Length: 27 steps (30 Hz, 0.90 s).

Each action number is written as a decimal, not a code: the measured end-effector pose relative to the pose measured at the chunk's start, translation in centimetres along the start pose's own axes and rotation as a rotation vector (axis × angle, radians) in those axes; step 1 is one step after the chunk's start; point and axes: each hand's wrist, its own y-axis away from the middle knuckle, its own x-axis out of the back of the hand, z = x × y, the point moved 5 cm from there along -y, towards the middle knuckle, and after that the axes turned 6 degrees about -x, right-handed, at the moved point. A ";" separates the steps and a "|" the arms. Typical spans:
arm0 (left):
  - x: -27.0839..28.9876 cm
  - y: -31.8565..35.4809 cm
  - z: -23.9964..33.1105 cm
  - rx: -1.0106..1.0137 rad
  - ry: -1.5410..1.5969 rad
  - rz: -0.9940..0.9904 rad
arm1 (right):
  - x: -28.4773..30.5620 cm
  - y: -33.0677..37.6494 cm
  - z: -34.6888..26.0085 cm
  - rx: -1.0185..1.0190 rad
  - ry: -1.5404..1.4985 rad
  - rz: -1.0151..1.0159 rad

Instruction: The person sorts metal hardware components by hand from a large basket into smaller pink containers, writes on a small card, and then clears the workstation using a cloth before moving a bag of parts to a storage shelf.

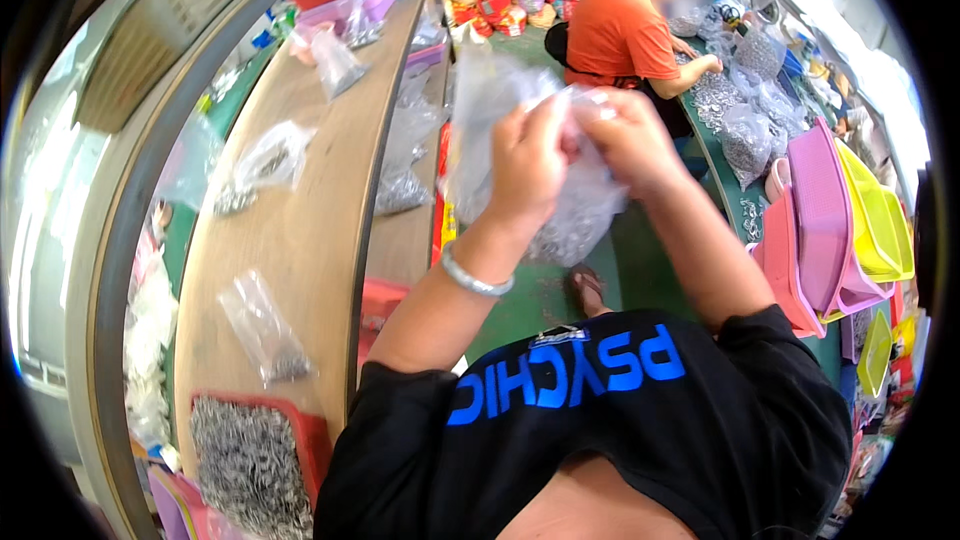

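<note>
Both my hands are raised in front of me, gripping a clear plastic bag (480, 165). Small shiny metal parts (568, 235) weigh down its bottom. My left hand (535, 155) pinches the plastic near the top, and a pale bangle (478, 275) circles that wrist. Close beside it, my right hand (625, 135) has its fingers closed on the bag's gathered upper part. Motion blurs the fingertips, so the exact hold on the plastic is hard to make out. The bag hangs over the green floor, above my sandalled foot (588, 288).
A wooden shelf (310, 240) on the left bears bags of metal parts (275, 155) and a red tray (312, 440) full of metal pieces. At the right, a person in orange (622, 30) works at a green table (735, 195). Stacked plastic baskets (820, 220) stand nearer.
</note>
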 end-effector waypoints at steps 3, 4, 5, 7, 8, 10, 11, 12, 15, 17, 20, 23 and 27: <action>5.7 -1.4 -5.7 0.129 -0.057 0.205 | -1.8 -4.5 5.4 -0.130 0.065 -0.162; 6.8 -2.0 -7.3 0.174 -0.062 0.252 | -1.7 -6.0 7.8 -0.175 0.022 -0.188; 8.0 -2.5 -8.9 0.207 -0.073 0.297 | -1.9 -7.5 9.7 -0.182 -0.010 -0.231; 10.3 -4.1 -11.6 0.246 -0.101 0.335 | -1.8 -10.7 12.9 -0.233 -0.006 -0.316; 11.2 -5.3 -13.0 0.271 -0.131 0.339 | -1.5 -12.4 14.2 -0.237 -0.075 -0.345; 12.2 -7.8 -15.6 0.296 -0.174 0.339 | -0.5 -16.2 17.0 -0.201 -0.084 -0.410; 12.6 -9.6 -16.5 0.310 -0.230 0.349 | 0.3 -18.5 18.0 -0.159 -0.023 -0.440; 12.9 -11.6 -17.4 0.323 -0.286 0.358 | 0.9 -20.3 18.9 -0.167 0.011 -0.481; 14.4 -16.2 -20.6 0.403 -0.248 0.463 | 2.9 -25.6 17.9 -0.123 0.125 -0.567; 15.6 -20.6 -22.5 0.385 -0.265 0.418 | 3.7 -30.3 17.0 0.057 0.242 -0.545; 17.5 -27.2 -25.2 0.347 -0.221 0.469 | 5.4 -37.3 17.3 -0.002 0.264 -0.507; 18.5 -35.4 -27.1 0.281 -0.203 0.469 | 6.8 -45.0 17.5 -0.003 0.313 -0.433; 19.8 -46.5 -30.5 0.205 -0.167 0.313 | 9.5 -55.2 17.7 0.072 0.314 -0.223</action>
